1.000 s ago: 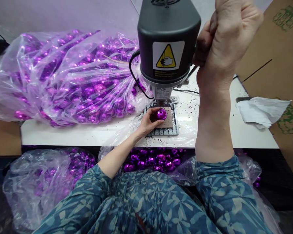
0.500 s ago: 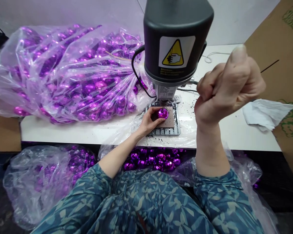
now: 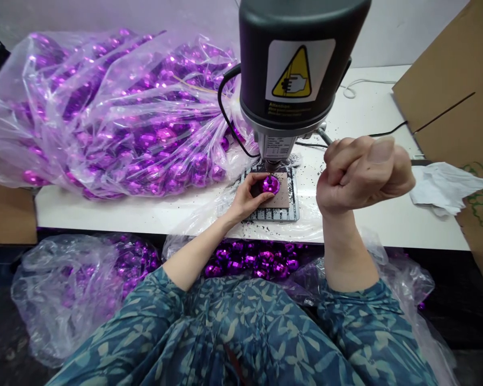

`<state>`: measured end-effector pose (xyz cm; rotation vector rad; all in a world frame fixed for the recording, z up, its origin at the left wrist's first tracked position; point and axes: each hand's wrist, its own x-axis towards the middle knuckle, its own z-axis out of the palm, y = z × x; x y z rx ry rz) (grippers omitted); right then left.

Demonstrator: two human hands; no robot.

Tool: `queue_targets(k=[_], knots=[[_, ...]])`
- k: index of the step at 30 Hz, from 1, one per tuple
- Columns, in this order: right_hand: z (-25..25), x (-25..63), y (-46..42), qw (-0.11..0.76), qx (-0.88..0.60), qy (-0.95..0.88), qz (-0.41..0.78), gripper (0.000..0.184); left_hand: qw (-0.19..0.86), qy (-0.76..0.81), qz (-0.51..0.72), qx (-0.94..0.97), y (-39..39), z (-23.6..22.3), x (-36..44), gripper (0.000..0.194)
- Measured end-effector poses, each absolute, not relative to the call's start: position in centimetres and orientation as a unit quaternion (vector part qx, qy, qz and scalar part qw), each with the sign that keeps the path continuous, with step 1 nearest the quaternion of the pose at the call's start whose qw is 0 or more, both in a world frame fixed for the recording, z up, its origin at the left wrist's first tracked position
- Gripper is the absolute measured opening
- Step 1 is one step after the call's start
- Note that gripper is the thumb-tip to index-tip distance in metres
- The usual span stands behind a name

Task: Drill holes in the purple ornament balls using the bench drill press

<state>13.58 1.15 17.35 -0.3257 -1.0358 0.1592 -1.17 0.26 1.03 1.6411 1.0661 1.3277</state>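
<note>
My left hand (image 3: 250,197) pinches a shiny purple faceted ball (image 3: 271,185) between thumb and fingers. The ball rests on a brown square board (image 3: 280,201) on the slotted metal base (image 3: 293,210) of a bench drill press (image 3: 290,69). A dark spot shows on top of the ball, right below the chuck (image 3: 272,164); whether the bit touches it I cannot tell. To the right of the machine, my right hand (image 3: 362,174) is closed around the drill press lever (image 3: 325,136), whose grip is mostly hidden by the fingers.
A large clear bag of purple balls (image 3: 137,118) covers the table's left side. More balls (image 3: 251,261) lie in open plastic below the front edge. At right are a white cloth (image 3: 443,187) and a cardboard box (image 3: 446,86). Dark shavings surround the base.
My right hand has come down and tipped forward with the lever. The left hand keeps the ball in place under the chuck; a dark spot now shows on the ball's top. The view shifted slightly.
</note>
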Motion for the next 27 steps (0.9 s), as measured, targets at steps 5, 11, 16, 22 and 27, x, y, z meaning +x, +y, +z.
queue_targets(k=[5, 11, 16, 22, 27], knots=[[16.2, 13.8, 2.1, 0.847, -0.095, -0.522, 0.043, 0.047, 0.374, 0.414, 0.526, 0.642, 0.3, 1.0, -1.2, 0.059], [15.6, 14.1, 2.6, 0.821, 0.024, -0.57, 0.016, 0.042, 0.377, 0.416, 0.526, 0.638, 0.1, 1.3, -1.1, 0.06], [19.8, 13.2, 2.0, 0.843, -0.144, -0.51, 0.089, 0.056, 0.348, 0.433, 0.529, 0.641, 0.0, 1.7, -1.0, 0.055], [23.4, 13.1, 3.1, 0.826, -0.18, -0.504, 0.174, 0.054, 0.166, 0.437, 0.533, 0.705, -5.3, 1.4, -0.4, 0.044], [23.0, 13.3, 3.1, 0.817, -0.227, -0.496, 0.184, 0.056, 0.178, 0.261, 0.322, 0.893, -11.7, -2.1, 2.3, 0.032]])
